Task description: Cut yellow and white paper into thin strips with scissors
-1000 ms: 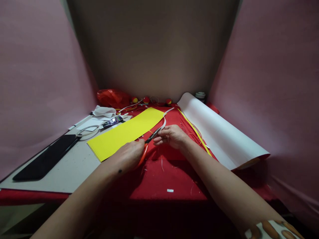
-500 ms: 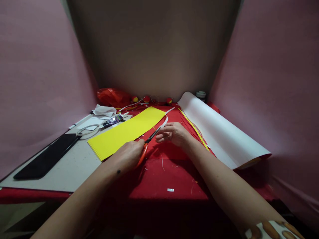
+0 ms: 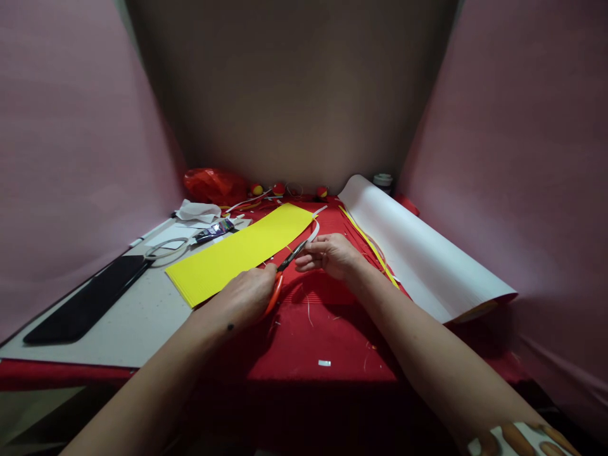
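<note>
My left hand [image 3: 254, 291] is closed around a pair of scissors [image 3: 276, 292] with orange handles and dark blades. The blades point up and right, their tips at the fingers of my right hand [image 3: 330, 254]. That hand pinches a narrow white strip [image 3: 313, 232] between thumb and forefinger, the other fingers loosely curled. The strip curves up from the fingers past the right end of a yellow corrugated sheet stack [image 3: 242, 253]. Whether the blades are closed on the strip is too small to tell. Red ribbed sheets [image 3: 323, 288] lie beneath both hands.
A large white roll [image 3: 418, 253] lies on the right beside thin yellow strips [image 3: 370, 244]. To the left, a black flat case [image 3: 90, 301], a white tape ring [image 3: 167, 249] and a dark tube [image 3: 215, 230] rest on a grey board [image 3: 142, 316]. A red plastic bag [image 3: 216, 184] sits at the back.
My hands hold nearly the same pose. The upper end of the white strip has shifted slightly left and down.
</note>
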A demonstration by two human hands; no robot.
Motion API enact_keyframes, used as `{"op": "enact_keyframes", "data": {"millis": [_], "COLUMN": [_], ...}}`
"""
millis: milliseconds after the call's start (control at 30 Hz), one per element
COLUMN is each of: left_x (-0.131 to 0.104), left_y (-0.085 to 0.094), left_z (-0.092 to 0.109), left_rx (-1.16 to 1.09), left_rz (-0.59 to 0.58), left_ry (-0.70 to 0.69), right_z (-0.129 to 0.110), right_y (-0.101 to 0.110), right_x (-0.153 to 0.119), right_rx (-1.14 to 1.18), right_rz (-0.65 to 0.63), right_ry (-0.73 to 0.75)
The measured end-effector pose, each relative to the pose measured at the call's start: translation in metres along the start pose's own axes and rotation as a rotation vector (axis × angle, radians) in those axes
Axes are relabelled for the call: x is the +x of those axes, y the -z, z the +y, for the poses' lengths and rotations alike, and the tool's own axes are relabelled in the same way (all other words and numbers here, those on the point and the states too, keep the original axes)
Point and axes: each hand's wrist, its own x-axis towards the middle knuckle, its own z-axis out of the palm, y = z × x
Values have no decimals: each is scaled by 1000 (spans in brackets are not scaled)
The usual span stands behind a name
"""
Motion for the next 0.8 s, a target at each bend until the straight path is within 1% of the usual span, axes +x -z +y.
{"op": "enact_keyframes", "data": {"millis": [133, 300, 500, 667, 800], "left_x": [0, 2, 7, 9, 8], "left_y": [-1, -6, -11, -10, -9], "left_z": [-1, -7, -9, -5, -3], "left_rx": [37, 39, -96, -10, 52], "left_rz": [11, 55, 53, 36, 49], "left_ry": [-27, -68, -33, -42, -58], "right_z": [1, 1, 1, 1, 3], "right_y": [0, 0, -2, -5, -4], "right_x": [0, 1, -1, -2, 0], "right_rx": [-3, 14, 0, -2, 19], "right_rz": [6, 2, -4, 3, 15], "right_ry": [-9, -4, -33, -23, -14]}}
